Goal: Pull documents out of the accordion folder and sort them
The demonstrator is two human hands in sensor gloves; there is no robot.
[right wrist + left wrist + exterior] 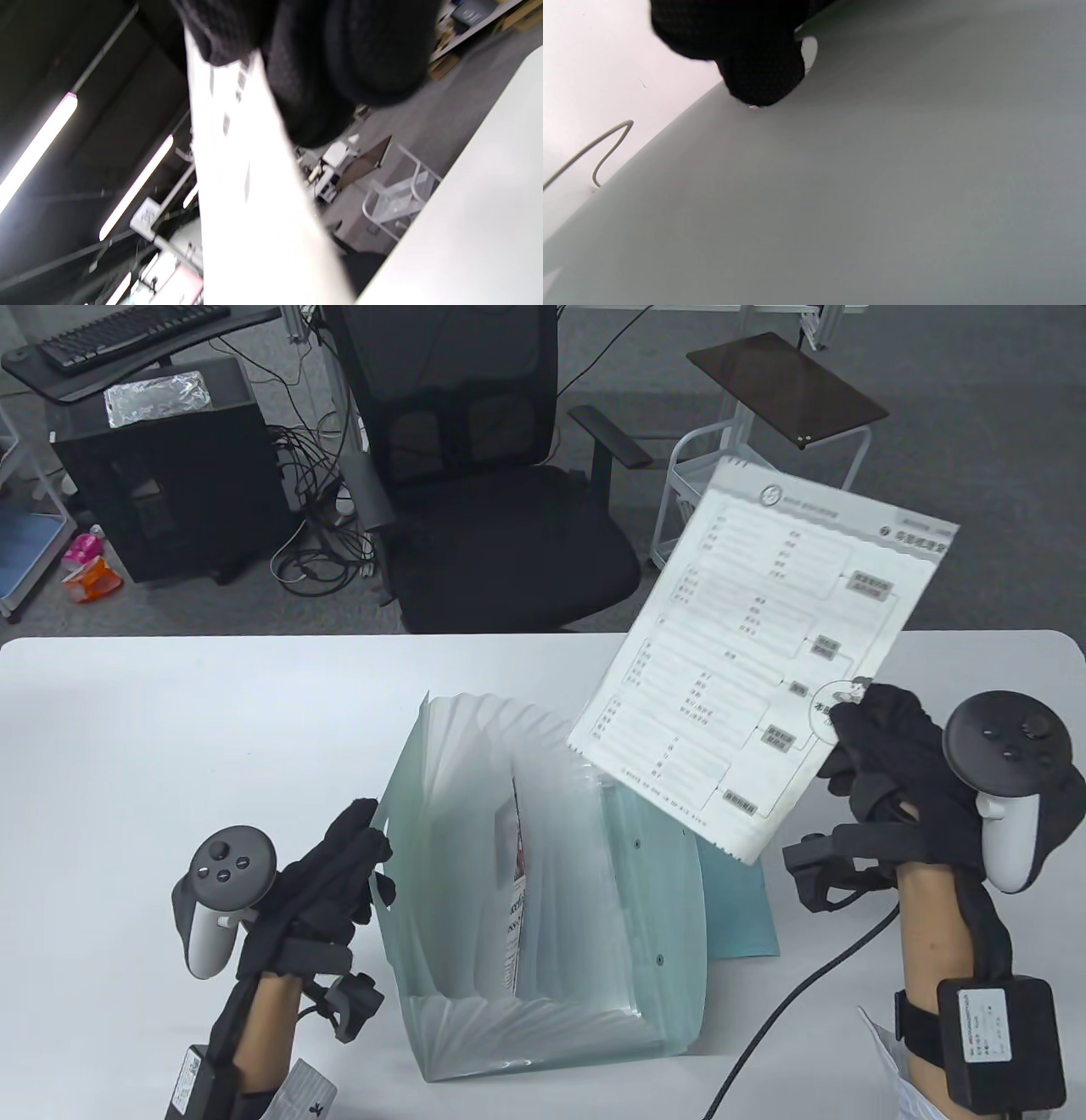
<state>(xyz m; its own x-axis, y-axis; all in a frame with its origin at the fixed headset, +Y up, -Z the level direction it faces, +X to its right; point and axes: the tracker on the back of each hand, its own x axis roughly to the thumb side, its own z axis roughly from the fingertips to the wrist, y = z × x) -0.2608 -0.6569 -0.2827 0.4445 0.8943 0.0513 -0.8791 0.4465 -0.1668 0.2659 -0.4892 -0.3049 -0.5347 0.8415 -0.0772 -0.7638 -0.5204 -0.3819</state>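
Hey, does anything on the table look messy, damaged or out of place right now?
Nothing damaged or spilled. The folder stands open, steadied by the left hand; the right hand holds one sheet tilted in the air. A teal sheet pokes out from under the folder.

**Lighting and picture quality: findings**

Table view: bright, even overhead light; the white table (170,712) reads clean with only soft, faint shadows beside the accordion folder (543,882). Focus is sharp across the frame; print on the held document (764,645) is fine and hard to read. Slight wide-angle bending shows at the table's far corners.

Left wrist view: badly out of focus. The folder wall (882,190) is a featureless grey gradient; the table at upper left is blown out pinkish-white.

Right wrist view: motion-blurred and tilted. The document (246,212) is overexposed to plain white. Ceiling strip lights (38,144) glare against a dark ceiling
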